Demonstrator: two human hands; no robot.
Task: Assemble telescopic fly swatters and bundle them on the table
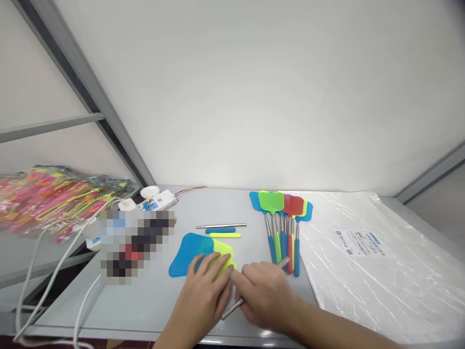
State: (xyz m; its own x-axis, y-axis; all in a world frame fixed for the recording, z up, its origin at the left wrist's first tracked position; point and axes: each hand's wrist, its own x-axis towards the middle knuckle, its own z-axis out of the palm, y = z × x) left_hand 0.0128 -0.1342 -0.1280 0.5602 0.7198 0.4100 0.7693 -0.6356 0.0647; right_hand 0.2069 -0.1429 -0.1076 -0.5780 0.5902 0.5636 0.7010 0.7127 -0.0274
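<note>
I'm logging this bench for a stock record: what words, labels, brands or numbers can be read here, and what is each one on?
Nothing here can be read well enough to quote.
The white label on the plastic-wrapped sheet has printed lines and a blue mark, too small and blurred to read.
The white power strip has small marks, too small to read.
The packaged fly swatters show no legible print.

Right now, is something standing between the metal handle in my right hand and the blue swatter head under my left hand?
Yes, only your left hand: it lies over the blue swatter head and a yellow-green head, on the side facing the metal handle in your right hand. No other object shows there.
</note>
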